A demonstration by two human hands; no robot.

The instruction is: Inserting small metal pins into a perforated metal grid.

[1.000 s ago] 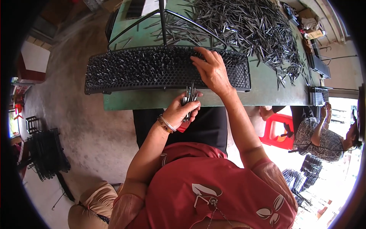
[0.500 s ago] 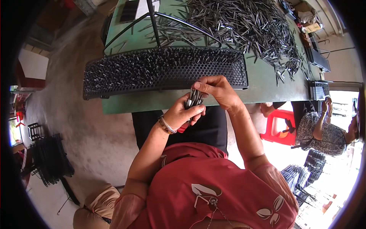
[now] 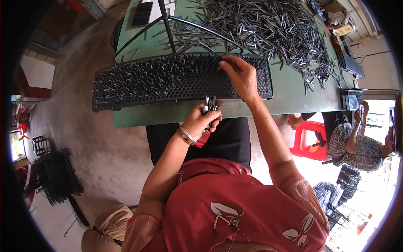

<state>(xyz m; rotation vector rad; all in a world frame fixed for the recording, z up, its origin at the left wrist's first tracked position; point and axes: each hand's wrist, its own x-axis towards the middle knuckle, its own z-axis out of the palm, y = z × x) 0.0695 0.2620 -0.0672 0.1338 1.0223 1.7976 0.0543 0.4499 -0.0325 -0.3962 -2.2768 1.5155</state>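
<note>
My left hand [image 3: 201, 122] is closed around a bundle of slim metal pieces [image 3: 208, 104], their ends sticking up, just in front of a black perforated rack [image 3: 205, 87]. Something red shows beneath that hand. Over the rack's far right part is my right hand [image 3: 243, 79], thumb and forefinger drawn together near the holes; whatever they pinch is too small to make out. Similar slim pieces [image 3: 134, 80] stand densely in the rack's holes on the left and along the far side. Toward the near right, bare holes show.
A large heap of loose slim metal pieces [image 3: 268, 29] covers the far side of the green table [image 3: 147, 119]. Black metal bars [image 3: 168, 31] rise behind the rack. A dark flat object [image 3: 142, 14] lies far left. At right, a person [image 3: 357, 143] sits near a red stool [image 3: 297, 140].
My right hand has left the bundle and moved up and away, over the rack's holes. My left hand has shifted slightly left and still grips the bundle.
</note>
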